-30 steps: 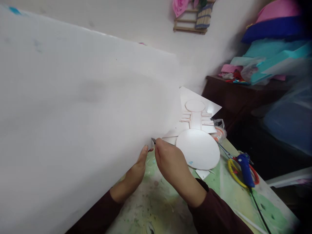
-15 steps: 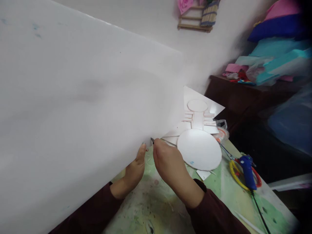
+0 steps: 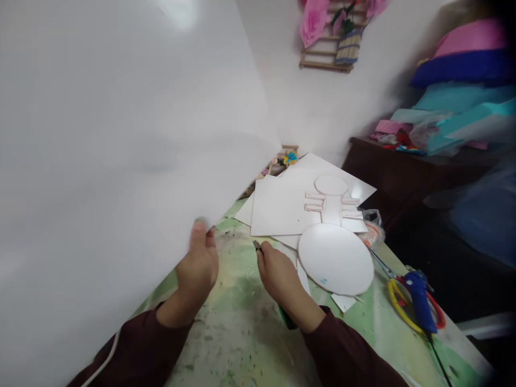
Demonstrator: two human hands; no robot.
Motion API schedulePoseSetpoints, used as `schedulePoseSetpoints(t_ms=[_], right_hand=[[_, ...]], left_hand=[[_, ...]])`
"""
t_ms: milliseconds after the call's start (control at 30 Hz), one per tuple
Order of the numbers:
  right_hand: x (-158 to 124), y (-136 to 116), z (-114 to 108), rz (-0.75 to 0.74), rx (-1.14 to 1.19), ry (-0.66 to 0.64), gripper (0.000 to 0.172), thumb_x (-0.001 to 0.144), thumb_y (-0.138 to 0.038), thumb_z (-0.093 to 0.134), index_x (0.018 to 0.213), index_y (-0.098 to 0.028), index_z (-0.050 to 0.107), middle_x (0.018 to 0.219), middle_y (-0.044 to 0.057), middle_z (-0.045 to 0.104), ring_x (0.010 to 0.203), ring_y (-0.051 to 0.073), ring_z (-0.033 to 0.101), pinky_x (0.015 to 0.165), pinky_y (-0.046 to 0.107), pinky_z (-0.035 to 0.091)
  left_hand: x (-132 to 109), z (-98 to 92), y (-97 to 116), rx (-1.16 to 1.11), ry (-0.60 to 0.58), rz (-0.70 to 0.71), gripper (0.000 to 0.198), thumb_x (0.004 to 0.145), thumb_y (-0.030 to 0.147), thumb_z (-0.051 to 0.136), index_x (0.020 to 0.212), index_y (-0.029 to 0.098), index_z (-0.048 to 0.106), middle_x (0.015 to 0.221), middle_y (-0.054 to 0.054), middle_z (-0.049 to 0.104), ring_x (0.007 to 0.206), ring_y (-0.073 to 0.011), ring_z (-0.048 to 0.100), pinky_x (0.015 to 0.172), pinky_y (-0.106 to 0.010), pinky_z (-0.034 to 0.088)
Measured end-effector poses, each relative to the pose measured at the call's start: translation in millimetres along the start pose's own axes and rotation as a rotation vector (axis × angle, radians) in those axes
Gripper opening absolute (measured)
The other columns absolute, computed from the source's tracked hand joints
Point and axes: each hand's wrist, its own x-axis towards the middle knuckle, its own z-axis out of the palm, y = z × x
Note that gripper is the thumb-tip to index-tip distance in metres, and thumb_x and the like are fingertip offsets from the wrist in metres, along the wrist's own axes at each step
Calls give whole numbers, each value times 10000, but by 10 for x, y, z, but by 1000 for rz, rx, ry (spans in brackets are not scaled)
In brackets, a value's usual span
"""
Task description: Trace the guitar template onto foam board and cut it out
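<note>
A large white board (image 3: 133,161) stands tilted up and fills the left side of the view. My left hand (image 3: 197,269) grips its lower right edge, thumb on the front face. My right hand (image 3: 280,274) is closed around a utility knife (image 3: 257,245); a short blade pokes out past the fingers and a bit of green handle shows under the palm. The blade is apart from the board. Just right of my right hand lie a white oval piece (image 3: 336,260) and a white sheet (image 3: 278,207) with a figure outlined in reddish lines.
Scissors with yellow and red handles (image 3: 397,306) lie under a blue glue gun (image 3: 420,301) on the paint-stained table (image 3: 226,344). A roll of tape in plastic (image 3: 373,234) sits by the edge. Coloured fabric or foam (image 3: 455,102) is piled on a dark cabinet (image 3: 387,166).
The board has swung left with my left hand, away from the knife, uncovering more of the white sheets and table. My right hand still holds the knife, slightly lower.
</note>
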Motion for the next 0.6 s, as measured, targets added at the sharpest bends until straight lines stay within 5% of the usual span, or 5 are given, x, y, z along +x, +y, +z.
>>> schedulePoseSetpoints(t_ms=[133,233,600], right_hand=[[9,-108,-95,99,888,266,268,859,-461,516,827,-221,404,561,-79,475,403,84,434,429,204,336],[-20,-163,-137,102,1244,342,361,776,-486,627,898,-223,412,547,-95,480,392,66,401,400,181,320],[-33,-190,-171,182,1291,306,311,681,-324,750,792,-183,495,483,-81,492,393,71,426,391,188,349]], left_hand=[[-223,31,-69,-88,-109,-251,398,752,191,682,1106,352,593,1178,61,620,1240,-185,467,800,-213,514],[-410,4,-146,-109,-203,-371,369,750,214,690,1086,342,607,1132,64,647,1167,-173,531,822,-234,512],[-541,-44,-212,-161,-249,-625,336,799,110,611,1070,307,628,972,48,692,815,-116,637,695,-200,539]])
